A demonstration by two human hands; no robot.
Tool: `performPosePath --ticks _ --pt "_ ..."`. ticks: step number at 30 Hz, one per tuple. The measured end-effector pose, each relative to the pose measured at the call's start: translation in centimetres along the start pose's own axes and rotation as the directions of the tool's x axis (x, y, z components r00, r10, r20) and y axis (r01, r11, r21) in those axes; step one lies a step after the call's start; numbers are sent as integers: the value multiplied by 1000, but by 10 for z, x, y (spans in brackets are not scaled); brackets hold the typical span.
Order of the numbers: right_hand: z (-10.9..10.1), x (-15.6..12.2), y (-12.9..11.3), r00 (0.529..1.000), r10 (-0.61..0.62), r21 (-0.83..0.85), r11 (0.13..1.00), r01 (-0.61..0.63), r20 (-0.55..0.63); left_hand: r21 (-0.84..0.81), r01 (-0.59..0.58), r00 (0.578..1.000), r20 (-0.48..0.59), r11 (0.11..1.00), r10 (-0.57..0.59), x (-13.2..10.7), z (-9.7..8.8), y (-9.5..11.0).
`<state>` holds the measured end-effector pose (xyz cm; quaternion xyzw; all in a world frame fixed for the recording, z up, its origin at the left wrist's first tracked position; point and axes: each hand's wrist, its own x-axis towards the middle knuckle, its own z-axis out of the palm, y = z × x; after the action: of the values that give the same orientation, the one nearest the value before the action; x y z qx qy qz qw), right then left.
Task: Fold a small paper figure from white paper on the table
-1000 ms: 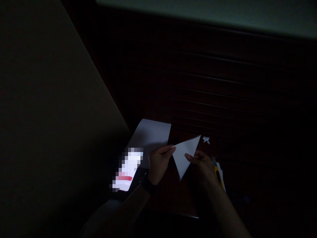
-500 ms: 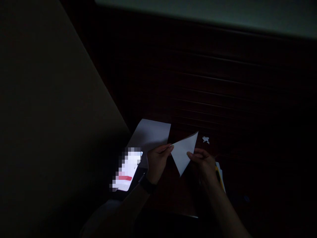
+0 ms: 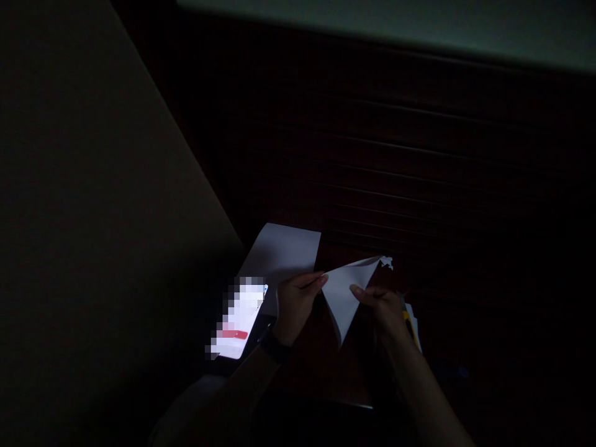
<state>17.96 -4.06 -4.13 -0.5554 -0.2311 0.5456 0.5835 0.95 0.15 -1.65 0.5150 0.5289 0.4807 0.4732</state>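
Note:
A white sheet of paper (image 3: 348, 295), folded into a triangle, is held up between both hands. My left hand (image 3: 298, 304), with a dark watch (image 3: 276, 345) on its wrist, pinches the triangle's left corner. My right hand (image 3: 382, 309) grips its right side, thumb flat on the front and fingers behind. The layers stand slightly apart along the top edge and near the bottom tip. Just past the upper right tip lie small white paper scraps (image 3: 387, 263).
Left of my hands are a larger white sheet (image 3: 284, 248) and a lit phone (image 3: 242, 320), partly pixelated. A yellow-handled cutter (image 3: 410, 326) lies by white paper at my right wrist. Dark wooden panelling (image 3: 395, 149) rises behind; a pale wall (image 3: 93, 217) stands left. The room is very dim.
The paper triangle's upper right tip has shifted right and down toward the scraps, and its bottom tip hangs lower. Its layers have parted a little. Both hands have barely moved.

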Motion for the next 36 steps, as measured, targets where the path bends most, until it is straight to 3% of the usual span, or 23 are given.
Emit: performPosePath --ticks 4,11,15,18,21,32,36 --pt "-2 0 -4 999 -38 -11 999 38 -12 -12 7 1000 16 1000 -6 -1 0 3" --pt "-8 4 -12 995 -75 -27 997 74 -60 -139 118 989 102 983 -104 -1 2 -1" --pt "-7 2 -18 1000 -17 -18 1000 17 -12 -197 178 979 132 964 -154 -1 2 -5" --pt "-8 3 -19 999 -27 -48 999 24 -48 -232 204 974 151 951 -172 -1 1 -6" --pt "-10 4 -18 993 -67 -67 996 60 -93 -258 214 970 170 942 -173 -1 2 -7" --pt "-10 3 -24 996 -72 23 997 73 -60 -230 205 968 193 951 -162 -1 2 -9" --pt "-10 4 -23 990 -86 44 995 92 -113 -205 186 974 170 961 -152 -1 2 -7"
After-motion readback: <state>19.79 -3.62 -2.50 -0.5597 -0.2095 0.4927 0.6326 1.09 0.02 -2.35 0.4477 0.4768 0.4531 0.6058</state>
